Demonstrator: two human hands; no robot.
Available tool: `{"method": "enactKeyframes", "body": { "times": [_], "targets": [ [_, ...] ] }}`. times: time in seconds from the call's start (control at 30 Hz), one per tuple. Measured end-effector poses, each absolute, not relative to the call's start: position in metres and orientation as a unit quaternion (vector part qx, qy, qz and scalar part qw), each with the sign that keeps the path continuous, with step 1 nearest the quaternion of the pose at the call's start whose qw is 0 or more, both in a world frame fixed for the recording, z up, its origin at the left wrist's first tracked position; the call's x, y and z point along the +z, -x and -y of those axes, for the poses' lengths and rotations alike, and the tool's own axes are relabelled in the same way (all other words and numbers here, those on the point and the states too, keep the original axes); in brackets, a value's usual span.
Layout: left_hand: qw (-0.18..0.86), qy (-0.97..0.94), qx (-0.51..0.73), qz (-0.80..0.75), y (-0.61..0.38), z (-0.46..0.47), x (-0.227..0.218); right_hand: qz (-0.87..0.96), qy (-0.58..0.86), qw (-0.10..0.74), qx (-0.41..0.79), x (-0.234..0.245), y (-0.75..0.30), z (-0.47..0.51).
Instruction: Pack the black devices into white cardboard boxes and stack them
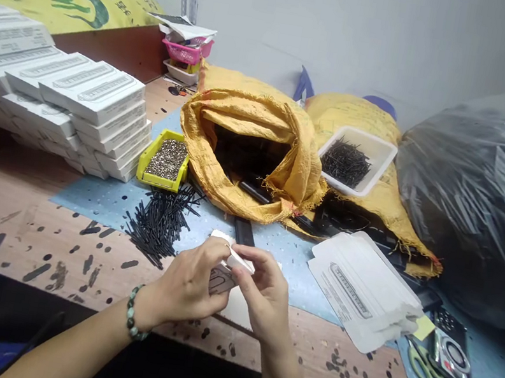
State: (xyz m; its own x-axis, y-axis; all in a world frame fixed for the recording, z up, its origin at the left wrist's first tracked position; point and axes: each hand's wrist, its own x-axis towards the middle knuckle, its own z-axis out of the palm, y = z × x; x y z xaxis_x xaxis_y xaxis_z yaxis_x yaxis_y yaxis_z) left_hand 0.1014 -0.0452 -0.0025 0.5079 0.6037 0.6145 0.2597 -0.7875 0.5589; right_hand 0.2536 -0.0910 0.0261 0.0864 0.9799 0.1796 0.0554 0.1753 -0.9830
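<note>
Between both hands, near the front edge of the table, is a small white cardboard box with a printed line drawing. My left hand, a beaded bracelet at its wrist, grips the box from the left with bent fingers. My right hand pinches a white end flap of the box between thumb and fingers. The hands cover much of the box, and its inside is hidden. Just beyond them a black bar-shaped piece lies on the blue sheet. Flat printed box blanks lie stacked to the right of my right hand.
Stacked white boxes fill the left. Beside them are a yellow bin of small metal parts and a pile of thin black sticks. An open orange sack, a white tray, scissors and a dark plastic bag surround the workspace.
</note>
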Motion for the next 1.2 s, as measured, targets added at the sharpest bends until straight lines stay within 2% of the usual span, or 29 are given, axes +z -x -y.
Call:
{"method": "enactKeyframes", "body": {
  "times": [0.13,0.27,0.37,0.43,0.47,0.53,0.6,0.67,0.77,0.8,0.87,0.97,1.07,1.2],
  "targets": [
    [0.187,-0.831,0.468,-0.235,-0.104,0.044,-0.003,0.542,0.459,0.55,0.439,0.02,-0.242,0.097],
    [0.217,-0.831,0.428,-0.28,-0.097,0.041,0.003,0.543,0.467,0.555,0.422,0.01,-0.242,0.097],
    [0.227,-0.836,0.388,-0.314,-0.083,0.039,0.006,0.393,0.507,0.66,0.392,0.004,-0.258,0.083],
    [0.284,-0.795,0.42,-0.334,-0.076,0.041,0.003,0.264,0.506,0.73,0.376,0.002,-0.265,0.072],
    [0.333,-0.759,0.45,-0.333,-0.075,0.042,-0.001,0.234,0.503,0.737,0.386,0.001,-0.264,0.068],
    [0.423,-0.675,0.521,-0.307,-0.077,0.045,-0.009,0.289,0.513,0.677,0.441,-0.004,-0.255,0.061],
    [0.447,-0.619,0.582,-0.281,-0.078,0.045,-0.016,0.421,0.557,0.572,0.431,-0.013,-0.245,0.056],
    [0.426,-0.606,0.6,-0.3,-0.072,0.039,-0.016,0.517,0.633,0.483,0.316,-0.025,-0.246,0.051],
    [0.413,-0.669,0.46,-0.412,-0.048,0.022,-0.006,0.564,0.693,0.405,0.193,-0.035,-0.271,0.046],
    [0.386,-0.703,0.385,-0.456,-0.039,0.017,-0.003,0.563,0.693,0.409,0.187,-0.034,-0.28,0.047],
    [0.276,-0.765,0.268,-0.517,-0.026,0.009,-0.001,0.518,0.684,0.471,0.205,-0.027,-0.293,0.051],
    [0.118,-0.826,0.211,-0.51,-0.024,0.007,-0.006,0.422,0.65,0.543,0.323,-0.01,-0.287,0.056],
    [0.078,-0.853,0.213,-0.47,-0.032,0.014,-0.014,0.388,0.607,0.547,0.426,0.001,-0.261,0.048],
    [0.087,-0.84,0.239,-0.48,-0.024,0.024,-0.021,0.33,0.592,0.64,0.362,0.001,-0.24,0.025]
  ]
}}
